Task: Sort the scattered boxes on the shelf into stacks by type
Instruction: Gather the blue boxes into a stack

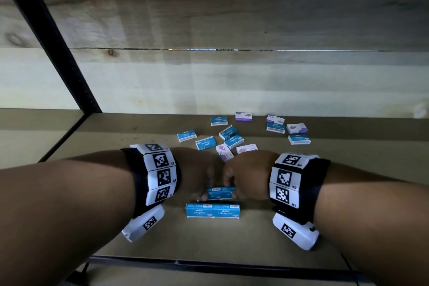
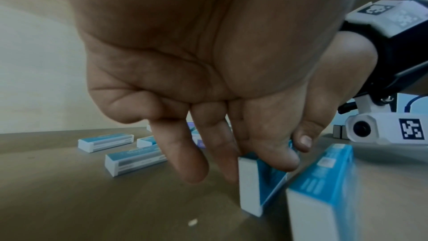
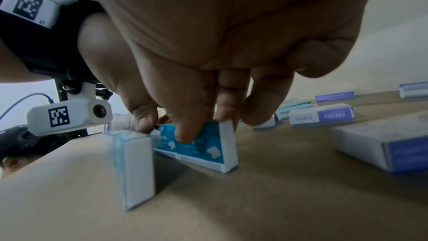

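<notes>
**Between both hands, a pair of blue boxes stands on edge**

Near the front lip of the shelf (image 1: pixel 139 127), seen from my head, my left hand (image 1: pixel 197 176) and right hand (image 1: pixel 246 176) close in from either side on a row of blue staple boxes (image 1: pixel 219 193) propped on their long edges. I hold them this way, I think, to square their ends before setting them against the front row of blue boxes (image 1: pixel 212 210), which stands just nearer me. Farther back lie the scattered blue boxes (image 1: pixel 205 143) and the purple boxes (image 1: pixel 246 148), mixed and flat.

From my left wrist, my thumb and forefinger pinch the top edge of the tilted box; my other fingers (image 2: pixel 185 157) hang straight and free. The card is smooth, matt, sharp-cornered, white on the end flap (image 2: pixel 249 186).

From my right wrist, my thumb (image 3: pixel 143 116) and fingertips grip the same row's upper edge, which leans away from the upright front box (image 3: pixel 136 169). Printed white shapes mark its blue face. The shelf surface is dull brown board; a purple-and-white box (image 3: pixel 322 115) lies flat beyond.
</notes>
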